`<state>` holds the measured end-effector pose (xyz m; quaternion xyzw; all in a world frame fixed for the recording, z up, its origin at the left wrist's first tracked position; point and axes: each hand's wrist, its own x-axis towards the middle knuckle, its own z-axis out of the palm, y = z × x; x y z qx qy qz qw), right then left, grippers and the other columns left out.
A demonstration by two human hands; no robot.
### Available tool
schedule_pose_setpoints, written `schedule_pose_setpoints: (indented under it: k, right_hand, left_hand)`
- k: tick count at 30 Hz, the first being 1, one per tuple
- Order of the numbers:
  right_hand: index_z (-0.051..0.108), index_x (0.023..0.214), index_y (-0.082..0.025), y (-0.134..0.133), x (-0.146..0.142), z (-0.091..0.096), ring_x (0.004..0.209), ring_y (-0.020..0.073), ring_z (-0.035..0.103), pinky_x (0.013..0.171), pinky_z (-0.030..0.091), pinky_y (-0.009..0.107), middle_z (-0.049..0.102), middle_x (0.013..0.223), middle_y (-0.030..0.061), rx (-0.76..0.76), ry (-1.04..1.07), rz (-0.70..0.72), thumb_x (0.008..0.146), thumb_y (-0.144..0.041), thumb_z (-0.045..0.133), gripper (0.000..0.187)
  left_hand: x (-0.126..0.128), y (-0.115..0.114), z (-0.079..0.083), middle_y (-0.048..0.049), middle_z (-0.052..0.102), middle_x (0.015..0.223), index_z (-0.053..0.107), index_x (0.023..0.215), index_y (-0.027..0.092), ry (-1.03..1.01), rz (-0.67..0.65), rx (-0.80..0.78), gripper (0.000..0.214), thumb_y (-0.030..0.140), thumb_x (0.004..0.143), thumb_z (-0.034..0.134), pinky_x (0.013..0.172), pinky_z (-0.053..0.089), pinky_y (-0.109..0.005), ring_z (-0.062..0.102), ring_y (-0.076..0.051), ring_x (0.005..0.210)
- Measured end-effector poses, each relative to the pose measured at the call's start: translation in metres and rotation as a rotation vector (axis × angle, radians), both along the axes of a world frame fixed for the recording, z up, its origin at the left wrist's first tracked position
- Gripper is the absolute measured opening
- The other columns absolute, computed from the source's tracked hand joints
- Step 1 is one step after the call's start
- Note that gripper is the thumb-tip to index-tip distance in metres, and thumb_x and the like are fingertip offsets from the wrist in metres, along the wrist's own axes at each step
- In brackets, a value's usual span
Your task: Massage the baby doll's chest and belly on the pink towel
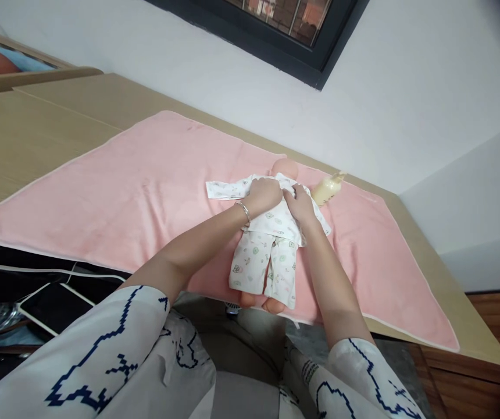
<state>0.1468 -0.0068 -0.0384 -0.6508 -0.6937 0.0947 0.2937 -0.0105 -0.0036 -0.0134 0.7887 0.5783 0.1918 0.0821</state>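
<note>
A baby doll (285, 169) lies on its back on a pink blanket (145, 192), dressed in a white printed top (276, 220) and matching trousers (264, 267). My left hand (264, 195), with a silver bangle at the wrist, is closed on the top's fabric at the doll's chest near the collar. My right hand (300, 205) is closed on the same fabric right beside it. The doll's bare feet stick out at the blanket's near edge.
A cream baby bottle (328, 187) lies on the blanket just right of the doll's head. The blanket covers a wooden table (36, 134) against a white wall. A phone (56, 305) and a white cable lie at lower left. A dark window frame hangs above.
</note>
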Motion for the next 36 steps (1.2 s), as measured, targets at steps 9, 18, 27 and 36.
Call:
schedule_pose_setpoints:
  k: [9,18,27,36]
  right_hand:
    - [0.060,0.122,-0.012,-0.022,-0.023,0.018,0.117,0.0374,0.060,0.103,0.046,0.052,0.066,0.125,0.0221,-0.064,-0.120,-0.013,0.091,-0.048,0.047,0.049]
    - [0.062,0.119,-0.017,-0.013,-0.014,0.013,0.127,0.0346,0.055,0.110,0.041,0.050,0.064,0.134,0.0189,-0.047,-0.053,0.011,0.098,-0.052,0.037,0.047]
    - [0.063,0.120,-0.018,-0.005,-0.004,0.007,0.127,0.0315,0.053,0.112,0.037,0.049,0.064,0.134,0.0162,0.028,-0.113,0.101,0.102,-0.052,0.028,0.051]
    - [0.068,0.097,-0.020,-0.031,-0.027,0.028,0.107,0.0312,0.065,0.098,0.046,0.043,0.073,0.109,0.0162,-0.023,-0.149,0.066,0.103,-0.060,0.014,0.067]
  left_hand:
    - [-0.005,0.012,-0.015,-0.0170,0.065,0.133,0.072,0.110,0.014,-0.025,-0.016,0.069,0.043,0.032,0.099,0.035,0.114,0.034,-0.054,0.054,-0.033,0.130]
    - [-0.016,0.021,-0.007,-0.0089,0.061,0.144,0.064,0.123,0.023,-0.145,-0.209,-0.071,0.040,0.036,0.098,0.037,0.119,0.033,-0.053,0.049,-0.028,0.138]
    - [-0.008,0.014,-0.008,-0.0074,0.063,0.139,0.067,0.113,0.024,-0.079,-0.281,-0.025,0.042,0.028,0.103,0.026,0.122,0.020,-0.064,0.046,-0.026,0.140]
    - [-0.017,0.031,-0.019,-0.0049,0.057,0.148,0.065,0.115,0.027,-0.180,-0.179,-0.036,0.044,0.035,0.104,0.023,0.120,0.023,-0.065,0.044,-0.025,0.142]
